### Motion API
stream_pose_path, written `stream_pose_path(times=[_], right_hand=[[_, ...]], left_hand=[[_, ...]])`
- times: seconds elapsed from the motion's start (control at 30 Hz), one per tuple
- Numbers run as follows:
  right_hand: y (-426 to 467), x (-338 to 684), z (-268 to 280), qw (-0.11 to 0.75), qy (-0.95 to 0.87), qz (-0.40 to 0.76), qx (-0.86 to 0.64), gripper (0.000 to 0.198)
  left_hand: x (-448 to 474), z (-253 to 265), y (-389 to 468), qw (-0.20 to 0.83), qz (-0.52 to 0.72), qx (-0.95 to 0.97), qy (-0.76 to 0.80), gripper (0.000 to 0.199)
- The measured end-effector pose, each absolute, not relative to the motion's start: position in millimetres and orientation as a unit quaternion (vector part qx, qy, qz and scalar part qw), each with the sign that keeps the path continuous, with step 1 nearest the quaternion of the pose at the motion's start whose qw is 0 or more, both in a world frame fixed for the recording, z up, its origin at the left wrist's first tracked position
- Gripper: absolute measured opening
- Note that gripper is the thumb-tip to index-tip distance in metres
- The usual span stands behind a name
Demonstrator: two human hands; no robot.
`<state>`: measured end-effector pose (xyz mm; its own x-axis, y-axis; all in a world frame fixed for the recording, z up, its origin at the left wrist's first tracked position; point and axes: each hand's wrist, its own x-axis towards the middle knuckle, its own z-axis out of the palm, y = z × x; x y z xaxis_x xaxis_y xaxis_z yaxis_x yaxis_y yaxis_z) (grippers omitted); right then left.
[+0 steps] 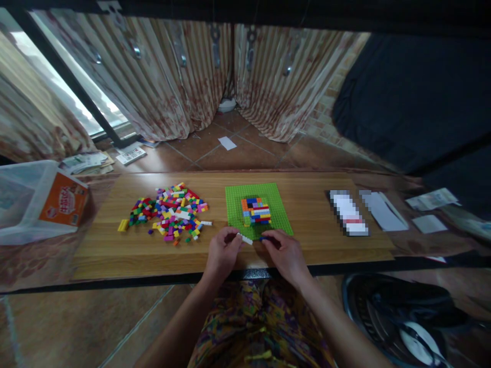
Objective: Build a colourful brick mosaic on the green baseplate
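Between the fingertips of my left hand (223,250) is a long white toy brick (245,239), pointing toward the right. My right hand (284,251) pinches a small blue toy brick (263,238) a short way to its right. Both hands are over the near edge of a green studded baseplate (279,204). On that plate stands a block built of many-coloured bricks (256,210), with orange, blue, red, white and yellow showing. A loose pile of mixed bricks (179,209) lies on the table to the left of the plate.
The wooden table (307,204) carries a pixelated, phone-like object (348,212) at the right. White papers (385,210) lie beyond it. A clear plastic bin (23,204) with an orange label stands at the far left. Curtains (164,87) hang behind the table.
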<state>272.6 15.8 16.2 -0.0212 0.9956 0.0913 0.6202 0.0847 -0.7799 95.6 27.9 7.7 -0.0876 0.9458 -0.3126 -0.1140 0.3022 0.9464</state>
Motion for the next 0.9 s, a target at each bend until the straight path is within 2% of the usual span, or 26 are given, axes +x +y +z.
stream_pose_path(times=[0.17,0.33,0.6,0.77,0.9], right_hand=[[13,279,12,0.3,-0.685,0.206,-0.631,0.023],[13,270,24,0.349,-0.671,0.225,-0.614,0.025],[26,263,22,0.37,-0.672,0.297,-0.568,0.015],[37,267,17,0.349,-0.718,0.227,-0.559,0.016],[46,267,15,0.323,-0.747,0.172,-0.555,0.016]], left_hand=[[103,17,31,0.566,0.457,0.342,0.595,0.024],[106,13,29,0.55,0.46,0.411,0.563,0.015],[99,3,26,0.396,0.429,0.592,0.555,0.012],[99,5,34,0.279,0.356,0.648,0.613,0.014],[99,7,41,0.25,0.338,0.662,0.621,0.013]])
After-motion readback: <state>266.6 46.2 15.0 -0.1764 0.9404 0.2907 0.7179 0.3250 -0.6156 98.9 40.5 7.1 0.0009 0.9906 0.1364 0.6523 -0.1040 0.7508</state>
